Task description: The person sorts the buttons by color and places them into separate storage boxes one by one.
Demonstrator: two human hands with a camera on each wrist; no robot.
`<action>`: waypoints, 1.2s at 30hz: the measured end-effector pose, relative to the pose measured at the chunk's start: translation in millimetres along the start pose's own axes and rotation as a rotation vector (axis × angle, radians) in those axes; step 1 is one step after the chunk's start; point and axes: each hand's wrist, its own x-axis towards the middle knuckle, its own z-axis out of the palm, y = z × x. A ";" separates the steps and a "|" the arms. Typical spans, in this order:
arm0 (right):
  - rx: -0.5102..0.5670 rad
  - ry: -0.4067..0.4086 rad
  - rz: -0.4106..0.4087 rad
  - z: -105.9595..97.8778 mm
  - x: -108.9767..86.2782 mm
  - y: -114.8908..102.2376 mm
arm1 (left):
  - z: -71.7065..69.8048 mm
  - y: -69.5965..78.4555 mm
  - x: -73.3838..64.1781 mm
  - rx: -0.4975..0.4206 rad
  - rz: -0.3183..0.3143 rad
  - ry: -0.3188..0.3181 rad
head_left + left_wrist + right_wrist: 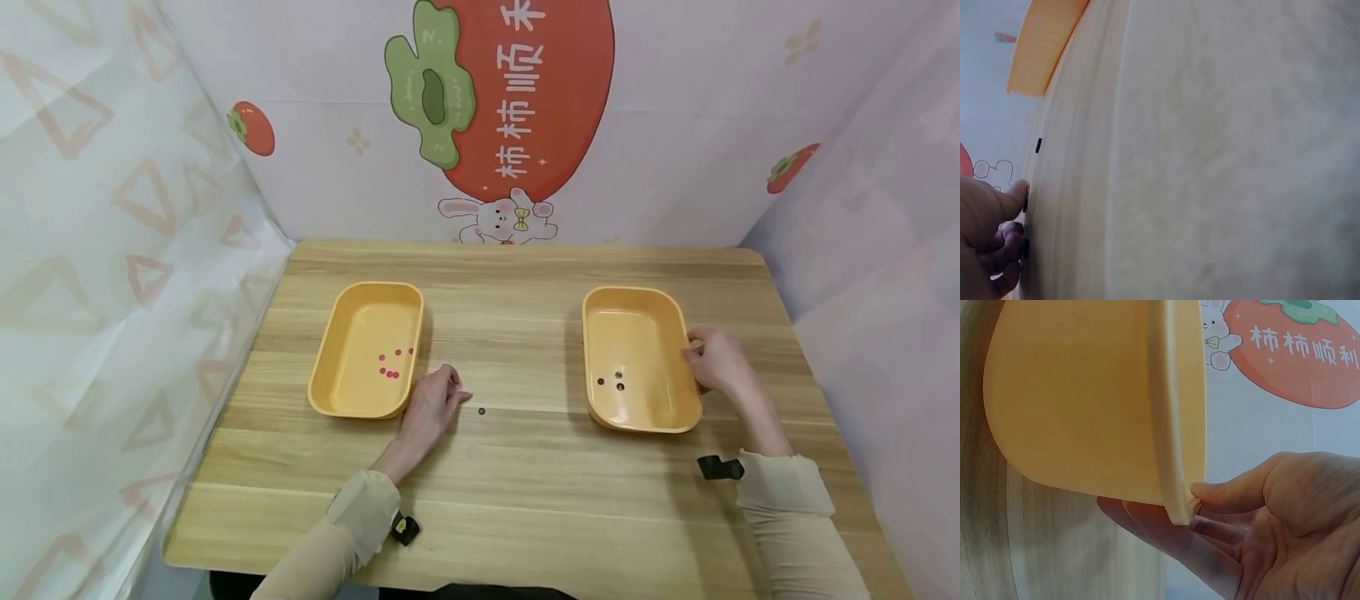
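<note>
My left hand [431,406] is low over the table beside the left yellow tray, its thumb and fingers apart. A small dark round piece [482,411] lies just right of the thumb. In the left wrist view one dark piece [1038,145] lies apart from the hand; another [1025,248] is close against the fingers, and a third sits at the thumb tip, partly hidden. My right hand [722,362] grips the right side of the right yellow tray [678,400], thumb on the rim [1169,425], fingers beneath it. Several small dark round pieces [619,387] lie inside.
The left yellow tray [337,350] contains several small red-pink round pieces [389,373]. Both trays stand on a wood-grain table [517,500]. A printed backdrop [675,167] rises behind the table's far edge, with patterned cloth [112,292] along the left side.
</note>
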 end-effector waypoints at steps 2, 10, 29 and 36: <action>0.001 -0.002 0.001 0.2 -0.3 0.2 | 0.8 0.1 0.7 0.038 0.002 0.000; 0.010 0.006 -0.010 1.2 -1.6 -0.2 | 6.5 2.0 1.8 0.072 -0.047 0.013; 0.004 -0.003 -0.009 -1.9 -3.5 -1.9 | -7.2 7.7 13.9 -0.433 0.089 0.003; 0.007 -0.005 -0.019 -1.2 -4.4 -2.6 | -18.0 25.9 20.4 -0.707 -0.105 -0.198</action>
